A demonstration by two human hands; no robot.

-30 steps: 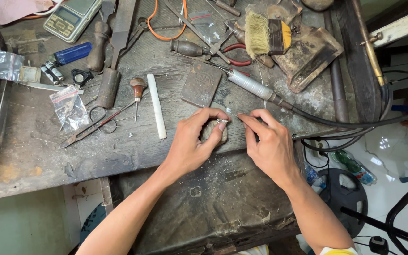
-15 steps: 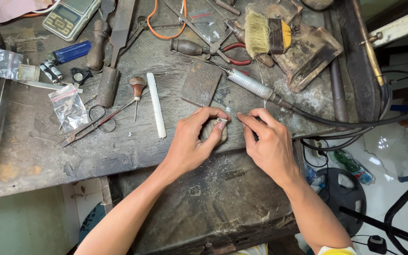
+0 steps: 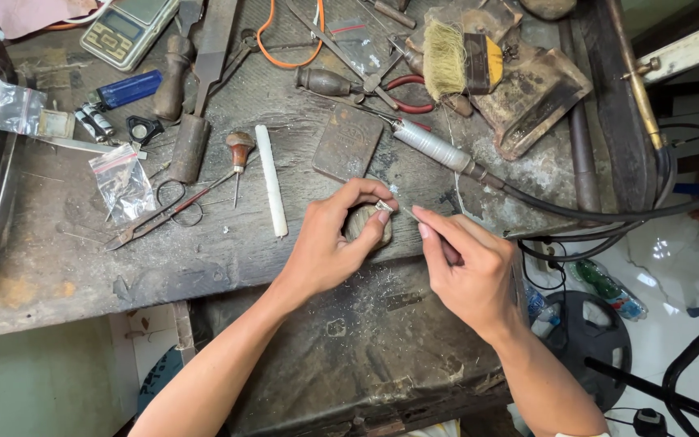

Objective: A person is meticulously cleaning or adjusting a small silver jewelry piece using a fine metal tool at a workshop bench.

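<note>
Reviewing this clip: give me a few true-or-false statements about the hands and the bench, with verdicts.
1. The left hand holds a small rounded block at the bench edge. True.
2. The right hand is empty. False: it holds a thin pointed tool whose tip meets the block.
3. The white stick lies left of the left hand. True.
4. The scissors are in the left hand's grip. False: they lie on the bench, untouched.
5. The blue lighter lies near the bench's far left. True.
</note>
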